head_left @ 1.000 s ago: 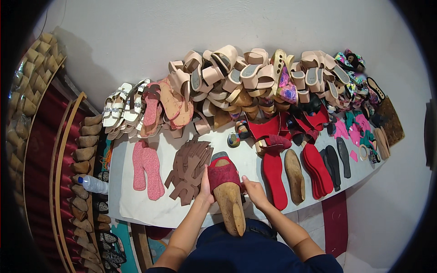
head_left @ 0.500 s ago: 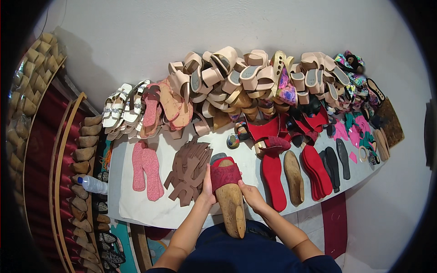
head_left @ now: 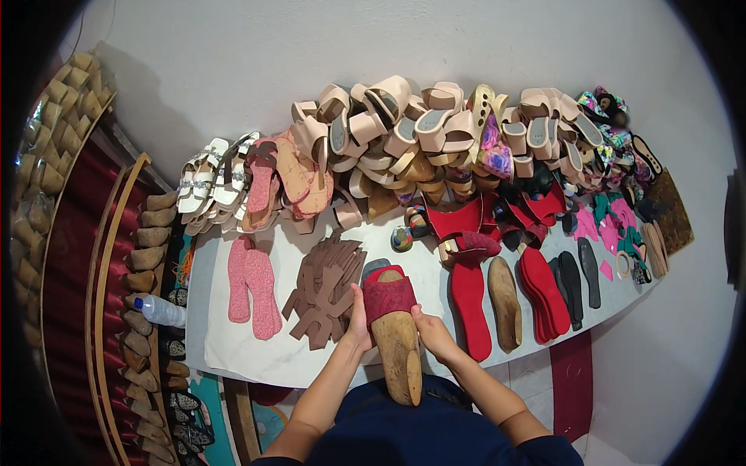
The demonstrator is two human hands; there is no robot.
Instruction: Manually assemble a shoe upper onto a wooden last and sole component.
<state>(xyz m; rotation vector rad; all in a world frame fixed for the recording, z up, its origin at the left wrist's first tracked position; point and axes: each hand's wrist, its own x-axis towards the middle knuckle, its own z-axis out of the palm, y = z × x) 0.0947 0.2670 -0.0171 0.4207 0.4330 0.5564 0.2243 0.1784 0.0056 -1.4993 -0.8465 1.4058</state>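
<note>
Both hands grip a wooden shoe last (head_left: 398,353) at its front part, above the table's near edge. A dark red patterned strap (head_left: 389,298) wraps over the last's toe end, and a bright red insole edge shows beyond it. My left hand (head_left: 358,320) is closed on the left side, its thumb up along the strap. On the right side my right hand (head_left: 432,332) presses with its thumb near the strap's edge, other fingers underneath and partly hidden. Brown cut-out straps (head_left: 322,291) lie in a pile just left of my left hand. Red insoles (head_left: 468,307) lie right of my right hand.
Heaped sandals (head_left: 443,128) line the table's back along the wall. Pink insoles (head_left: 252,291) lie at left, another wooden last (head_left: 505,303) and black soles (head_left: 571,287) at right. A rack of lasts (head_left: 148,259) and a plastic bottle (head_left: 162,311) stand left of the table (head_left: 225,357).
The view has shifted very slightly. Both hands keep their hold on the last and strap, with almost no movement.
</note>
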